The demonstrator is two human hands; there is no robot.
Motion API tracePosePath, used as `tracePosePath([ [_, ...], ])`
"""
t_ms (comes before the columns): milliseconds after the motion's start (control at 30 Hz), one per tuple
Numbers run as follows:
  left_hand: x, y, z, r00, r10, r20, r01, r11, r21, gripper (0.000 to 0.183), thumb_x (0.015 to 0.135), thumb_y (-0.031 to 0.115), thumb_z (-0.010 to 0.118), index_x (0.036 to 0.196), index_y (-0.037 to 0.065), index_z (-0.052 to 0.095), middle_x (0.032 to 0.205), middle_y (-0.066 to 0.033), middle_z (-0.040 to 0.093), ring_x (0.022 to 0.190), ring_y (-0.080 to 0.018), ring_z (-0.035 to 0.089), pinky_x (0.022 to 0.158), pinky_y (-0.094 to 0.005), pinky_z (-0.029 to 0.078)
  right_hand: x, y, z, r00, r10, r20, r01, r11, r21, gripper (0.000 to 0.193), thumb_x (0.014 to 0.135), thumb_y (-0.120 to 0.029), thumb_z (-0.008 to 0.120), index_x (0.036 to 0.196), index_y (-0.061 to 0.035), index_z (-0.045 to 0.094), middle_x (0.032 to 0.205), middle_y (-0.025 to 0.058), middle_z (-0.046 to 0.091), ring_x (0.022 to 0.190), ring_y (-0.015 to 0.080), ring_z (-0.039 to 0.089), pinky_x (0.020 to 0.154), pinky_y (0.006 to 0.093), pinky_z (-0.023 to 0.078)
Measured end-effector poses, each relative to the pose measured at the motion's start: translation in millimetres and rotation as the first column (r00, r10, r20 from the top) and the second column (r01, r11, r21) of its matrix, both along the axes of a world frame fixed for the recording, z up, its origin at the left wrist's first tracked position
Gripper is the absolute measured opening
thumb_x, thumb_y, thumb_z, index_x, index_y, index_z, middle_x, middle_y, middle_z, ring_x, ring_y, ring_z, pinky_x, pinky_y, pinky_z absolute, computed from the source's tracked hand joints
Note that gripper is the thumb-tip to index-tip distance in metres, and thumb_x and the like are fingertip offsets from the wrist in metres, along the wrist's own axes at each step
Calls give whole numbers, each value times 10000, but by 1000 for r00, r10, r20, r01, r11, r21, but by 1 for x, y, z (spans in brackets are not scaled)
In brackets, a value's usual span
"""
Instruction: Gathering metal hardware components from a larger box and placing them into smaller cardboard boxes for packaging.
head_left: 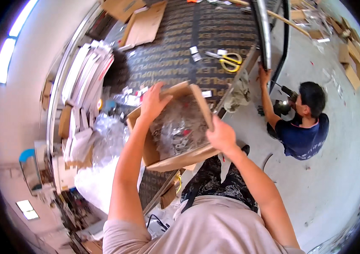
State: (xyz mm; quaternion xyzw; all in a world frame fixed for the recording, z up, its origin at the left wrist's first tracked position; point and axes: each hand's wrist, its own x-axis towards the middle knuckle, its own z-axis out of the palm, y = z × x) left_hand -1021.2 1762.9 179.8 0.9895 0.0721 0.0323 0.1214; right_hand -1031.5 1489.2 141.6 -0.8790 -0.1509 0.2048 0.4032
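Note:
Between my hands is an open cardboard box (182, 160), held tilted over the near part of the dark printed board. Clear plastic bags (175, 131) lie inside it, with small metal-looking parts and a bit of red showing through. My left hand (152, 103) grips the box's far left rim, thumb toward the inside. On the right wall, my right hand (222, 134) is closed around the cardboard edge; some of its fingertips are hidden. Beyond the box, yellow-handled scissors (230, 62) rest on the board.
The dark board (163, 59) carries flattened cardboard (146, 23) and small packets. Stacked pale sheets (84, 80) and clear plastic wrap (108, 135) stand at left. At right, a co-worker (302, 122) crouches with a power drill (289, 92) beside an upright metal frame (264, 38).

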Motion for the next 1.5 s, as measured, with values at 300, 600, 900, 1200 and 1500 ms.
tracePosePath([
  [300,-152,41,4,842,538,39,-535,842,-71,654,767,223,682,1311,-6,401,1281,-212,451,1176,-365,434,1000,-413,341,0,10,-4,996,-33,-77,31,999,-26,546,764,-193,570,1291,-119,447,930,193,630,855,378,604,739,445,478],
  [600,-108,-15,-8,968,187,-169,-221,951,-215,506,753,197,700,1167,-15,501,1151,-216,521,1077,-383,505,907,-406,424,5,14,-9,996,-6,-86,9,999,38,559,741,-154,586,1277,-54,462,1004,214,621,929,362,604,817,384,462],
  [900,-141,-42,0,972,-234,33,225,876,-427,161,727,52,554,883,91,567,829,-104,564,824,-300,579,683,-413,469,1,11,-9,980,-110,-168,129,986,103,584,717,-117,620,1265,13,465,1104,194,606,1005,251,603,885,319,435],
  [1200,-140,80,83,601,657,455,-214,681,-700,626,875,176,608,1384,2,287,1308,-221,441,1199,-304,450,908,-367,425,-11,35,31,945,-53,324,128,968,-214,554,738,-110,639,1259,-5,483,1158,183,575,1070,279,559,930,344,415],
  [1500,-186,74,-23,794,608,8,-507,670,-543,586,894,261,581,1339,-49,359,1324,-213,445,1242,-288,419,1033,-363,315,-3,126,7,876,459,145,-407,867,-286,543,831,-295,588,1281,-22,452,1257,196,502,1206,380,420,995,464,365],
])
